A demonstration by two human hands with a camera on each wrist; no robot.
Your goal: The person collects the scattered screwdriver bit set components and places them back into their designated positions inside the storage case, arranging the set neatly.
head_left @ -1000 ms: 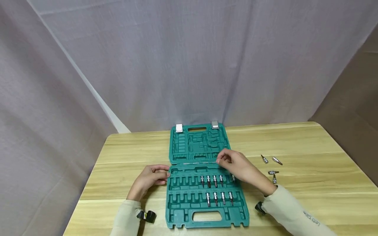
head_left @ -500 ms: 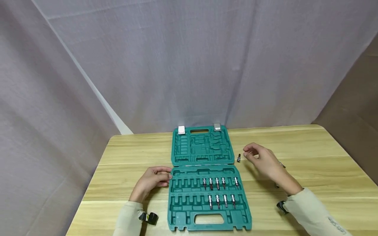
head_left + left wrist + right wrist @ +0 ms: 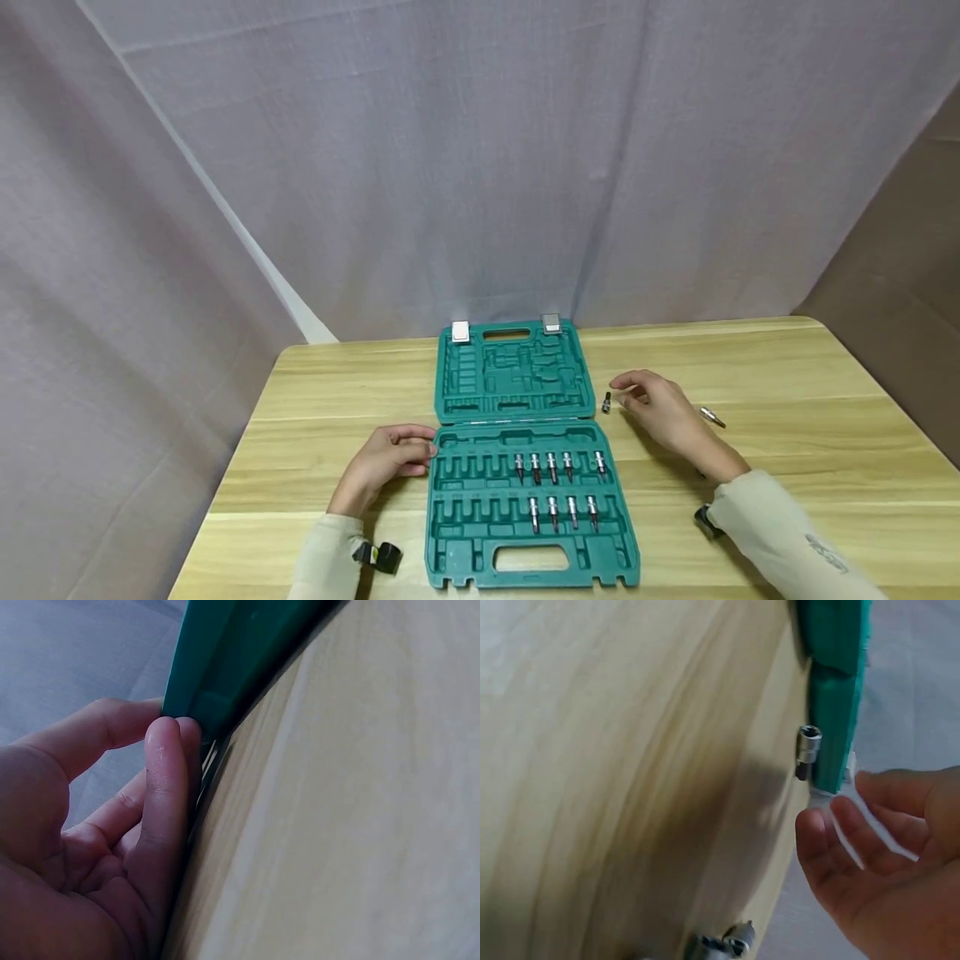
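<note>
A green tool case (image 3: 457,508) lies open on the wooden table (image 3: 787,375), its lid (image 3: 450,375) folded flat at the back. Several bit sockets (image 3: 552,467) sit in two rows of slots. My left hand (image 3: 420,450) rests against the case's left edge, and the left wrist view shows fingertips (image 3: 169,739) touching the green rim (image 3: 225,660). My right hand (image 3: 622,393) hovers just right of the lid, fingers relaxed and holding nothing. A small dark bit socket (image 3: 606,403) stands on the table beside its fingertips. In the right wrist view the socket (image 3: 808,750) stands next to the case wall (image 3: 836,712).
Another loose bit (image 3: 712,417) lies on the table right of my right hand, and more loose bits (image 3: 727,941) show in the right wrist view. A grey cloth backdrop (image 3: 480,167) hangs behind the table. Both sleeves reach in from the front edge.
My right hand moved from above the case's hinge out to the right of the lid. A small bit socket now stands on the table there. The left hand stayed put.
</note>
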